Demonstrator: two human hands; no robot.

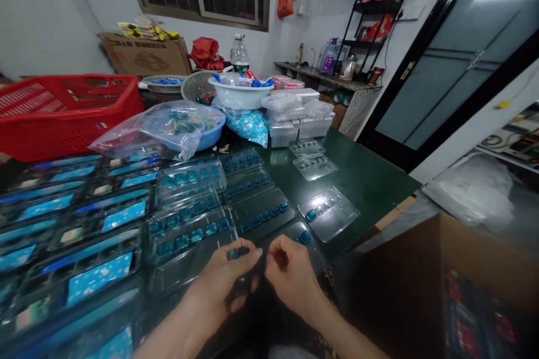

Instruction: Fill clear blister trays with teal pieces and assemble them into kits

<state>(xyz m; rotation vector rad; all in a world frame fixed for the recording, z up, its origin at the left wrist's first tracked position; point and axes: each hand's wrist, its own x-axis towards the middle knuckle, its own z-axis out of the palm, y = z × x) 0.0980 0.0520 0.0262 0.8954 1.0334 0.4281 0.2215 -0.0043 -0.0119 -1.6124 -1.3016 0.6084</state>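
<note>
the left hand [221, 277] pinches a small blue piece [238, 253] in its fingers. the right hand [290, 272] is curled almost shut, and i cannot tell if it holds anything. the clear trays [189, 182] on the left look full, but the far right clear tray [334, 216] shows just 1 blue piece.

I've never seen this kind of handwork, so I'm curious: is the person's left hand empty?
No, the left hand holds a small teal piece between its fingers.
</note>
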